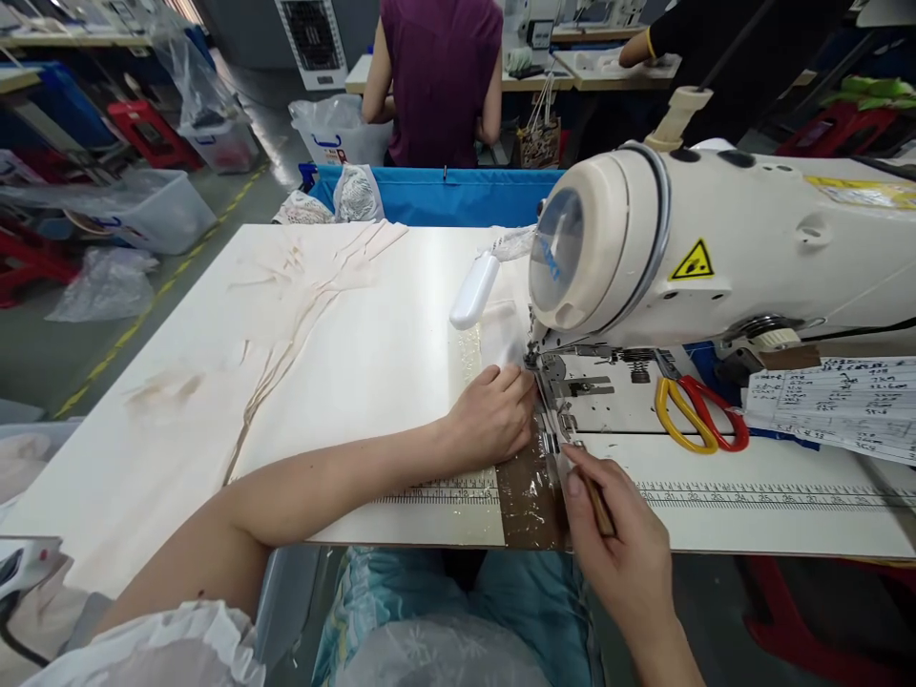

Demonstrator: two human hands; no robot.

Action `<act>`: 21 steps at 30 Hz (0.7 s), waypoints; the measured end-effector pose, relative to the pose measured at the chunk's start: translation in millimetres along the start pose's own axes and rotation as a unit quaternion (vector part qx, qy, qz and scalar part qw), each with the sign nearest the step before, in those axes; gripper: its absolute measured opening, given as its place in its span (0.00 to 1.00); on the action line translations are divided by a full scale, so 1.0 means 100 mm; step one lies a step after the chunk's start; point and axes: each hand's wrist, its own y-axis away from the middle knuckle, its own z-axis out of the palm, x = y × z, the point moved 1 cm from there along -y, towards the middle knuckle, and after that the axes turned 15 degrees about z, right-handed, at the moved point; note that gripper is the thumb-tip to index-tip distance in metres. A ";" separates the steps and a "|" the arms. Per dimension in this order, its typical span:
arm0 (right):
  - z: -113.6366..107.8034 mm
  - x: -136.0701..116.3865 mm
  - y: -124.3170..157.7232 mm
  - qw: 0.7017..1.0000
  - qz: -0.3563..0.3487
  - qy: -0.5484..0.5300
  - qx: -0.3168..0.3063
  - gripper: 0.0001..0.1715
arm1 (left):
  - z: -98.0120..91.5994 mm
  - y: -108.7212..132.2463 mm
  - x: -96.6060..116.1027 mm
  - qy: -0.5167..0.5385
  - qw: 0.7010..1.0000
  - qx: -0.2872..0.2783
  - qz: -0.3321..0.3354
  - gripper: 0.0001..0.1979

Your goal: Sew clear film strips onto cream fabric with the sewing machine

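Note:
The sewing machine (608,239) stands at the right, its needle area just beyond my hands. My left hand (497,412) lies left of the presser foot, fingers curled and pressed on the near end of a white fabric piece (501,332). My right hand (622,539) is closed round a wooden-handled tool (598,501). The tool's far end is by the metal guide (551,420) in front of the needle, and its tip is too small to make out. Brown tape (530,501) covers the table under the guide.
Scissors (688,412) with yellow and red handles lie right of the needle plate, beside handwritten paper (834,405). Pale fabric (286,315) spreads over the table's left side. A white lamp-like piece (475,291) hangs left of the machine head. A person (442,81) sits ahead.

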 end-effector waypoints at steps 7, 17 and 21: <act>0.23 -0.05 -0.17 0.981 -0.072 0.181 0.019 0.15 | 0.03 -0.02 -0.07 0.046 0.999 0.009 0.000 0.18; 0.30 -0.03 -0.22 0.958 -0.083 0.272 0.037 0.16 | 0.07 -0.02 -0.06 0.053 0.998 0.026 -0.009 0.18; 0.33 -0.03 -0.20 0.946 -0.093 0.304 0.061 0.15 | 0.08 -0.01 -0.06 0.045 0.999 0.026 -0.016 0.18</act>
